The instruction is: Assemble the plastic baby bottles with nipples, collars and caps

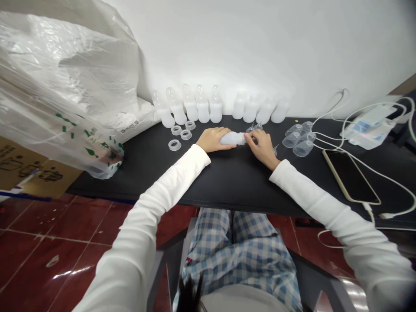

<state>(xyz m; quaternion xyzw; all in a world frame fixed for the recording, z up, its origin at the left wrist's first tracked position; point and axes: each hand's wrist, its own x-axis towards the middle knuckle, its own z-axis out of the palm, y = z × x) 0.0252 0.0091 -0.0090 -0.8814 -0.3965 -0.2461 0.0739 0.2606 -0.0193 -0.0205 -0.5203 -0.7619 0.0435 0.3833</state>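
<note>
A translucent white bottle [230, 138] lies sideways above the black table, its neck pointing right. My left hand [213, 139] is wrapped round the body of this bottle. At the neck end, the fingers of my right hand [261, 146] pinch the collar or rim; what exactly they grip is too small to tell. Just behind my right hand lie small clear teat-like pieces [258, 126], partly hidden by it. Left of my left hand are several translucent rings [186, 134]. Clear domed caps [303, 147] lie in a cluster to the right.
Several capped bottles [203, 109] stand by the wall at the back left, and uncapped-looking ones [250, 109] at the back right. A large plastic bag [74, 138] fills the left. A phone [352, 175], white cables and a white box [368, 130] lie right.
</note>
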